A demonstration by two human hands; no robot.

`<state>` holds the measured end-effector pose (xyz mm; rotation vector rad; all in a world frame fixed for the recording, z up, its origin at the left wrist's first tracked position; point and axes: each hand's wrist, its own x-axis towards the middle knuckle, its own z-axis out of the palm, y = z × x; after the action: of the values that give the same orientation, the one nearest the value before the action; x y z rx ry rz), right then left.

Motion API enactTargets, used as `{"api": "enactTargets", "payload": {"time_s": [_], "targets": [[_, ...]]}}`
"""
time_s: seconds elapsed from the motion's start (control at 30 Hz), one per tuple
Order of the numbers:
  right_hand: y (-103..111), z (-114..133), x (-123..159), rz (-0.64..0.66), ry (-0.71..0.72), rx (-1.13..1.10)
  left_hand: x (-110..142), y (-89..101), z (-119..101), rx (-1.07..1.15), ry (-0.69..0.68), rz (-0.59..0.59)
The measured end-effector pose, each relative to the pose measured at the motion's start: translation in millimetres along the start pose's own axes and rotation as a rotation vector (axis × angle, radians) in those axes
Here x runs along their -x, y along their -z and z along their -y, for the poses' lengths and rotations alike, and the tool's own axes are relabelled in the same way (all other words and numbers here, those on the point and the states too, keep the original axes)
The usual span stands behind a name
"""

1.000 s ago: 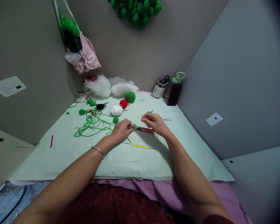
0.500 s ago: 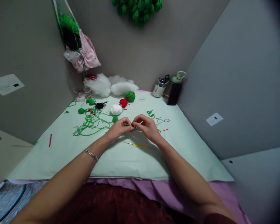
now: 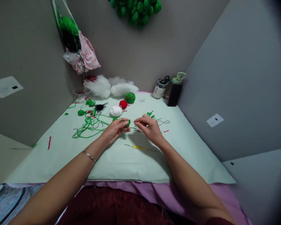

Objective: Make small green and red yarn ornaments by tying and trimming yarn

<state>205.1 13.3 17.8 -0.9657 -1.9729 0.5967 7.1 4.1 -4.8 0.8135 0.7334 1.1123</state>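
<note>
My left hand (image 3: 115,129) is closed on a small green crocheted piece (image 3: 128,123), its edge showing at the fingertips. A green strand hangs below these fingers. Just to the right, my right hand (image 3: 150,127) pinches a thin needle (image 3: 132,121) that points at the green piece. Most of the needle is hidden by the fingers. Under my right hand lies a pair of scissors (image 3: 137,130), with only the blades showing. A yellow-handled crochet hook (image 3: 139,147) rests on the white table cover nearer to me.
Tangled green yarn (image 3: 90,126) spreads on the left near a black yarn bundle (image 3: 100,107). White (image 3: 116,111), red (image 3: 123,104) and green (image 3: 130,97) yarn balls sit behind my hands. White stuffing (image 3: 100,86), a pen holder (image 3: 159,89) and a bottle (image 3: 175,90) stand along the back.
My right hand came down and left from over the scissors to meet my left hand. The piece in my left hand turned from showing red to showing green. The hands are now slightly apart.
</note>
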Motion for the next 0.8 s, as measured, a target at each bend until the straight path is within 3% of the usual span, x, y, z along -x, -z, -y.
{"api": "enactTargets", "payload": {"time_s": [0.57, 0.8], "targets": [[0.1, 4.2, 3.0, 0.076, 0.029, 0.121, 0.0, 0.0, -0.8, -0.035, -0.015, -0.040], [-0.1, 3.3, 2.8, 0.105, 0.034, 0.182, -0.3, 0.4, 2.2, -0.218, -0.085, -0.071]]}}
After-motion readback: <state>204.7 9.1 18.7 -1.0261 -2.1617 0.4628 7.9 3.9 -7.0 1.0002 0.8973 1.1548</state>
